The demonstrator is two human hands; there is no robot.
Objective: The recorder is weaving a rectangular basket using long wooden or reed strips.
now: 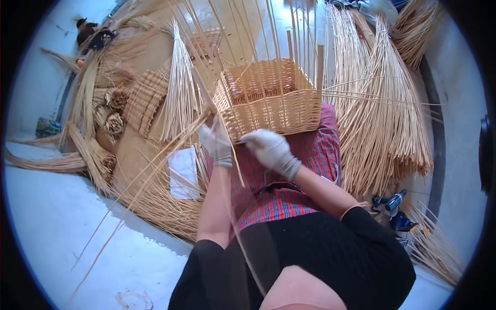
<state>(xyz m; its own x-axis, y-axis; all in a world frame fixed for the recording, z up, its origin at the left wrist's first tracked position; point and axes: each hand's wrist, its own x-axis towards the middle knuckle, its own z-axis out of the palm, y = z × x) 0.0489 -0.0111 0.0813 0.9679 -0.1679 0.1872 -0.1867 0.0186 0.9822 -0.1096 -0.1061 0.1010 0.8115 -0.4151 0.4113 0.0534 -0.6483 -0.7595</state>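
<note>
A half-woven wicker basket (274, 111) rests on the checked red cloth (329, 137) over my lap, with long upright stakes rising from its walls. My left hand (216, 144), in a pale glove, is at the basket's near left corner. Its fingers are closed around wicker strands (175, 140) that trail off to the lower left; some blur covers this spot. Just below the basket's near edge, my right hand (271, 153), also gloved, is curled shut with thumb and fingers together. Whatever it may pinch is too small to make out.
Large bundles of cane (382, 119) lean at the right, beside a teal power tool (391, 201). On the left lie more cane bundles (178, 88), woven panels (144, 101) and a white sheet (183, 175). Another person (93, 35) sits at the far left.
</note>
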